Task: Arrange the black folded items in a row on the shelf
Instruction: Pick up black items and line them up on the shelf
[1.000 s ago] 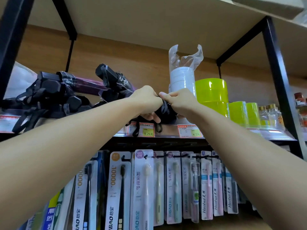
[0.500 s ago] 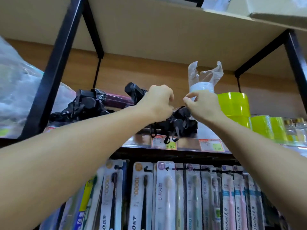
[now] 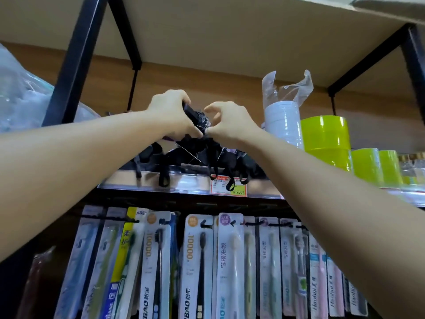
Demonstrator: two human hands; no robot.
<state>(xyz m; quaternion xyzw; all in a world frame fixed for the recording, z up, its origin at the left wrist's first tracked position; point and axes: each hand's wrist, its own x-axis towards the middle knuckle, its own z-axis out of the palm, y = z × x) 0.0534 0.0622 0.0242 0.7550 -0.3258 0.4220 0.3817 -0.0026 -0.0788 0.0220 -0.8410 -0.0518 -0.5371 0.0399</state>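
Several black folded umbrellas (image 3: pixel 202 155) lie on the shelf (image 3: pixel 188 184), their wrist loops hanging over its front edge. My left hand (image 3: pixel 171 112) is shut on one black folded umbrella (image 3: pixel 195 117) wrapped in clear plastic, held just above the pile. My right hand (image 3: pixel 230 123) pinches the plastic at that umbrella's near end, thumb and fingertips together, the other fingers curled above it. Both forearms hide parts of the pile.
A white stack in a plastic bag (image 3: pixel 282 120) and lime green cups (image 3: pixel 325 137) stand to the right on the shelf. A black post (image 3: pixel 76 58) and a plastic bag (image 3: pixel 20 93) are at left. Packaged toothbrushes (image 3: pixel 195 265) hang below. An upper shelf board (image 3: pixel 207 31) is close overhead.
The view has shifted left and closer. My left hand lifted one wrapped umbrella off the pile, and my right hand moved in from the white stack to pinch its end.
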